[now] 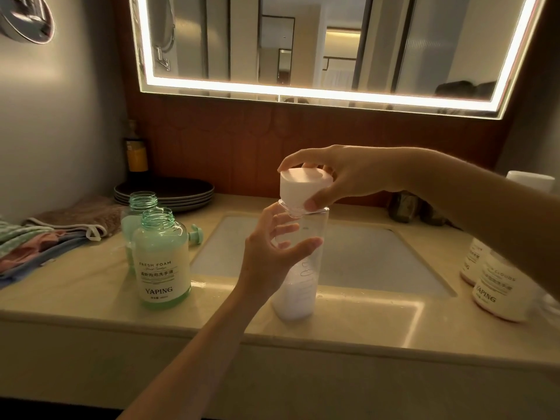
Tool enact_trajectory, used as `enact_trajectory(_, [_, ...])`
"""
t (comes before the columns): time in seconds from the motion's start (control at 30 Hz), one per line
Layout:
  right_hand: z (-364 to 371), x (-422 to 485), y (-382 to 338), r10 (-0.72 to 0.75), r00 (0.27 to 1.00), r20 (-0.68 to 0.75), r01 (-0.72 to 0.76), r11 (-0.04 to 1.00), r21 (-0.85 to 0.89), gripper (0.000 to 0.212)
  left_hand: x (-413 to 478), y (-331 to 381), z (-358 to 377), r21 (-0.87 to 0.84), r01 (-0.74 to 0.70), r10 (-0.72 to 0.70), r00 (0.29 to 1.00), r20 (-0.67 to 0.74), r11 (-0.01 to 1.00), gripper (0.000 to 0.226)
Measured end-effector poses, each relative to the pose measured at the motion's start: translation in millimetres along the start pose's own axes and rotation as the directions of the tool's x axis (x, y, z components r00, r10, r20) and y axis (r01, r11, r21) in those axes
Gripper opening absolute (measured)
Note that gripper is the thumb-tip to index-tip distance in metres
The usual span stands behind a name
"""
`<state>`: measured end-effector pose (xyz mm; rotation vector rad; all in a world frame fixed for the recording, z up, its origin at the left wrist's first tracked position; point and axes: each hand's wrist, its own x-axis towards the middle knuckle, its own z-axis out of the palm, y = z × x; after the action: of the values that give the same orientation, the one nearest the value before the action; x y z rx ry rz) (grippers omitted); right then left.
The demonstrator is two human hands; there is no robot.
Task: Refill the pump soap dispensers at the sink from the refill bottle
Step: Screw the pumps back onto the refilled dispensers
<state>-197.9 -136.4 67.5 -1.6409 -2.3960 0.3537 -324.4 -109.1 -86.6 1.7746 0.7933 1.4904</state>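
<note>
Beige counter [75, 292] with green bottles [163, 262], clear refill bottle [295, 301], stacked plates [169, 192], folded cloths [36, 241], pink bottles [497, 295].

Clear refill bottle [298, 298] upright, white cap [303, 186] seemingly on; green dispensers [163, 259] open-necked

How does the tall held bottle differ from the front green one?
The tall bottle is clear and slim; the green bottle is squat, tinted, labelled. The tall bottle has a white cap at its mouth, gripped by the right hand; the green bottle's neck is open. The left hand holds the tall bottle; the green bottle stands untouched. Both stand upright on the counter.
</note>
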Motion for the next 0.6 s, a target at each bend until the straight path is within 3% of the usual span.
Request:
enact_trajectory(0.1, [-6.1,-4.0,-0.7,0.003,0.997,0.078,-0.011,0.995,0.102,0.055,0.0,-0.5,0.2,0.003,-0.002,0.002,1.0,-0.008,1.0,0.071])
enact_trajectory(0.17, [-6.3,-4.9,-5.9,0.027,0.996,0.087,-0.031,0.998,0.055,0.057,0.1,-0.4,0.0,-0.001,0.002,-0.002,1.0,-0.007,1.0,0.07])
enact_trajectory(0.27, [2.9,0.3,-13.1,0.085,0.995,-0.054,-0.093,0.979,-0.183,0.072,0.1,-0.1,-0.1,-0.003,0.003,-0.003,1.0,-0.006,1.0,0.071])
enact_trajectory(0.37, [10.0,2.8,-18.4,0.068,0.98,-0.184,-0.115,0.96,-0.254,0.069,-0.5,-0.5,0.1,0.0,-0.001,0.001,1.0,-0.007,1.0,0.073])
enact_trajectory(0.5, [7.2,5.4,-15.0,0.081,0.98,-0.183,-0.093,0.994,-0.058,0.049,-1.1,1.1,-0.9,-0.022,0.001,-0.001,1.0,0.01,1.0,0.071])
enact_trajectory(0.6, [3.0,1.9,-12.5,0.073,0.992,-0.103,-0.061,0.992,0.112,0.048,-0.9,0.6,-0.9,-0.02,0.004,-0.003,1.0,0.008,1.0,0.07])
